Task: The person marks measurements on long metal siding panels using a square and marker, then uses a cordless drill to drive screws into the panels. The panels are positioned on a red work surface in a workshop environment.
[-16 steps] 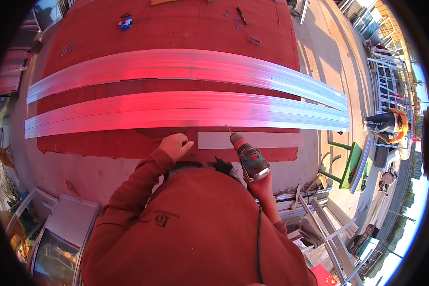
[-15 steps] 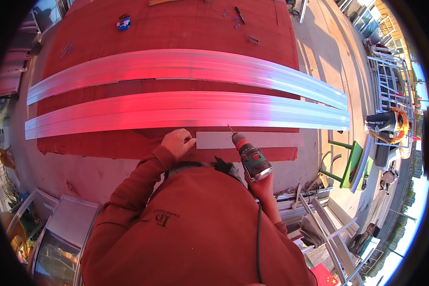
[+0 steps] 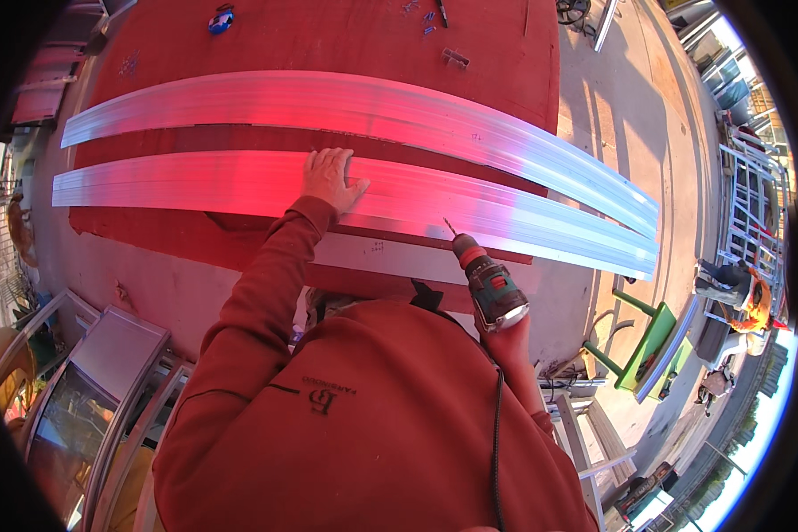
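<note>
Silver aluminium, long and finely ribbed, the nearer profile [image 3: 408,202] lies crosswise in front of the person, directly beneath the left hand [image 3: 332,182], which rests on its upper face near mid-length. That hand is palm down and grasps nothing, fingers close together and thumb spread toward the right. On the near side of the profile, to the right of its middle, the right hand [image 3: 507,335] is wrapped around the grip of a dark green and black cordless drill [image 3: 495,288] with a red collar. Its slender metal bit [image 3: 449,227] overlaps the profile's near edge in view; whether they touch, I cannot tell. Just nearer the body than the profile lies a flat, pale strip [image 3: 399,260] with small dark marks. Beyond the profile, a second ribbed silver aluminium length [image 3: 363,106] converges with it toward the right. Farther beyond it, a round blue tape measure [image 3: 221,21] and a small clear box [image 3: 456,58] sit on red sheeting [image 3: 346,40]. Off the profile's right end stands a green stool [image 3: 649,346].
</note>
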Demonstrator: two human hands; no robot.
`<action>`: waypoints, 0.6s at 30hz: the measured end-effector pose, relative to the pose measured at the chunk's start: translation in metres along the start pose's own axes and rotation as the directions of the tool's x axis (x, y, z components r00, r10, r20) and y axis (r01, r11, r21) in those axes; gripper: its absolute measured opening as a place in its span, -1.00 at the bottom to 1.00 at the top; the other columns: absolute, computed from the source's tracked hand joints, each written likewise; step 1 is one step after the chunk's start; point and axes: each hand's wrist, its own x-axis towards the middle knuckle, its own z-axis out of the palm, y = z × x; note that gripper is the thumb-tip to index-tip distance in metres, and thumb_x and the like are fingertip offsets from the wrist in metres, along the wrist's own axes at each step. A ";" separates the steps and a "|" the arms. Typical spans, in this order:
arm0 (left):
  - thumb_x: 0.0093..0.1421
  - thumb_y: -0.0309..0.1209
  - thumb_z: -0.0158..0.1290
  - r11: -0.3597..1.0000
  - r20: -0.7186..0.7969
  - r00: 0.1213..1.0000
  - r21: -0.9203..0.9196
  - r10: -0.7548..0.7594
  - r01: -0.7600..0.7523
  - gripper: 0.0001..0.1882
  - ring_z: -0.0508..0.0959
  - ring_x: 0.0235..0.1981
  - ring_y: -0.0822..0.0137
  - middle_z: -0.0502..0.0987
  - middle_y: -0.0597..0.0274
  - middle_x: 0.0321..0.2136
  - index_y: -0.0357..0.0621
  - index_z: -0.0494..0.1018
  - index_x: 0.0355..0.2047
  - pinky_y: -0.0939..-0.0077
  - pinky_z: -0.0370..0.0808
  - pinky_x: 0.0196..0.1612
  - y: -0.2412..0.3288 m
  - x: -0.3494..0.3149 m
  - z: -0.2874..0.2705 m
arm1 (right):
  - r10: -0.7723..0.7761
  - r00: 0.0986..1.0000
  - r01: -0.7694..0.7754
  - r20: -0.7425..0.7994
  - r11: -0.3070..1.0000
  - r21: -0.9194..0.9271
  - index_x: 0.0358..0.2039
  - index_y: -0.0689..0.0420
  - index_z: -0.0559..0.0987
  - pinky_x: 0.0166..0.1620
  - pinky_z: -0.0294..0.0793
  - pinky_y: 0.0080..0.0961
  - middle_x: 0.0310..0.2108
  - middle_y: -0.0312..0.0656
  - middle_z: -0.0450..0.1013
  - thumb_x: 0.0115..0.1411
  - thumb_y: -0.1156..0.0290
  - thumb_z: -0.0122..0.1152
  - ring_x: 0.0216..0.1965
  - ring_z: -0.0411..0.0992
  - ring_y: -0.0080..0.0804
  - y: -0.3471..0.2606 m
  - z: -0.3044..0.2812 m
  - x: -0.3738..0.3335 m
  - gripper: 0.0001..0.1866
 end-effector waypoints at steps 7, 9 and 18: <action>0.13 0.13 0.21 0.996 0.189 0.978 0.023 -0.085 0.082 -0.26 0.33 0.32 0.05 0.47 0.09 0.19 -0.11 0.45 0.18 -0.05 0.06 0.47 0.034 0.021 -0.024 | -0.051 0.999 0.051 -0.001 0.997 0.062 0.03 0.29 0.56 -0.01 0.58 -0.39 -0.12 -0.11 0.64 0.07 0.55 0.46 -0.09 0.62 -0.37 -0.005 -0.043 0.032 -0.52; 0.12 0.14 0.22 0.999 0.221 0.975 -0.043 -0.020 0.030 -0.25 0.34 0.31 0.04 0.48 0.07 0.18 -0.13 0.46 0.16 -0.07 0.06 0.46 0.042 0.027 -0.014 | -0.044 0.999 0.043 0.012 0.994 0.102 0.02 0.28 0.57 -0.01 0.58 -0.39 -0.13 -0.12 0.64 0.06 0.57 0.45 -0.10 0.62 -0.38 -0.008 -0.045 0.043 -0.53; 0.00 0.18 0.33 0.928 0.116 0.937 -0.220 0.331 -0.301 0.07 0.10 0.48 -0.03 0.23 -0.06 0.39 -0.18 0.24 0.38 -0.10 -0.11 0.53 0.117 0.002 0.019 | 0.184 0.978 -0.159 0.099 0.962 -0.223 -0.15 0.26 0.63 -0.20 0.58 -0.31 -0.36 0.00 0.64 0.04 0.43 0.48 -0.27 0.65 -0.25 -0.040 -0.051 0.058 -0.64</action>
